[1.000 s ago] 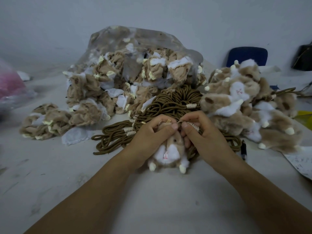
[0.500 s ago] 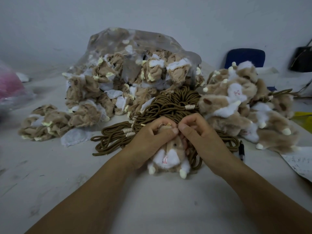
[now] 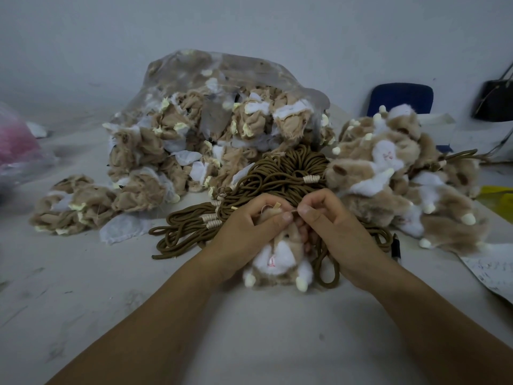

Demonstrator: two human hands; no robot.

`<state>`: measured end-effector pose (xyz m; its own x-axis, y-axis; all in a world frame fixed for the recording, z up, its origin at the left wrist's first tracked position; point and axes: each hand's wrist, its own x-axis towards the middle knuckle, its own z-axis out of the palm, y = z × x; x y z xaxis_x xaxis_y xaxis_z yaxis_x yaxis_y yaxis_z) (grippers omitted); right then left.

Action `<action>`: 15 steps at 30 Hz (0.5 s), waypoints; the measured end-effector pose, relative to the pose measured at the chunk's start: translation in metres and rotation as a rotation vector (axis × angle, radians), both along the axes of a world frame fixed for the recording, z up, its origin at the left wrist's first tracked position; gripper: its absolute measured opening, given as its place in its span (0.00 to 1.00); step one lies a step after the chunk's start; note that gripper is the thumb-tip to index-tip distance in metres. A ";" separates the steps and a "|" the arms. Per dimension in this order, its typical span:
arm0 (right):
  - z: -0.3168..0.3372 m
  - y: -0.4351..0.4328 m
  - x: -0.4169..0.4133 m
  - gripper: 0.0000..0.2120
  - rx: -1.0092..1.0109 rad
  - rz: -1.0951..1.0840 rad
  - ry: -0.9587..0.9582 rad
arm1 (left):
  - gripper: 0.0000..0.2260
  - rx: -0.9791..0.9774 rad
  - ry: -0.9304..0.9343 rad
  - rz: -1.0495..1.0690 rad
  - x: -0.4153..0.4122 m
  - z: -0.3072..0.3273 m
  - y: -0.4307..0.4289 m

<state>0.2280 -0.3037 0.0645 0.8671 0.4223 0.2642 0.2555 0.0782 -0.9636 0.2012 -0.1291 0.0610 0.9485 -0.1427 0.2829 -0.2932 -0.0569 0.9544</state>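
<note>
Since a second ago my right hand [image 3: 338, 232], pinching what looks like a needle [image 3: 294, 210], has eased off my left hand [image 3: 247, 232] gripping the plush toy [image 3: 277, 259] on the tabletop [image 3: 138, 301] — a stitch drawn through, I judge.

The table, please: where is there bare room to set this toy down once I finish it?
Bare table lies near left, bordered by your left forearm, the cords and loose skins; also between your forearms, below the toy. Behind the toy, bag, cords and stuffed pile crowd it.
</note>
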 end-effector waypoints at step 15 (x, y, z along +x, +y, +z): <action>-0.001 0.000 0.003 0.04 0.009 0.025 0.026 | 0.12 0.265 -0.288 0.177 -0.002 0.000 -0.008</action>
<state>0.2313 -0.3042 0.0632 0.8629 0.4415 0.2459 0.2287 0.0927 -0.9691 0.1988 -0.1371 0.0607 0.8527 -0.0881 0.5149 -0.5090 -0.3621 0.7809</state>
